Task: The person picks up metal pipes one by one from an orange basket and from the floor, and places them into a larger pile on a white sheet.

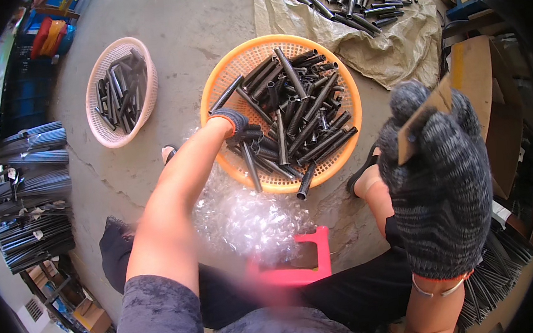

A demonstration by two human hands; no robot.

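Black tubes point(293, 111) fill orange basket point(341, 167); left hand point(233, 122) fingers closed among them; right hand point(436, 178) grips cardboard piece point(423, 123).

Bare concrete floor point(192, 22) open between white basket point(121, 90) and orange basket point(281, 112); passage there from above. Orange basket crammed with black tubes point(300, 114), left hand point(233, 122) reaching in at its near-left rim. Bubble wrap point(245, 218) and pink stool point(299, 264) filling ground near the knees. Sacking point(388, 44) with more tubes blocking far right. Tube bundles point(28, 204) stacked along left. Right hand point(436, 178) raised, cardboard point(487, 105) just behind.
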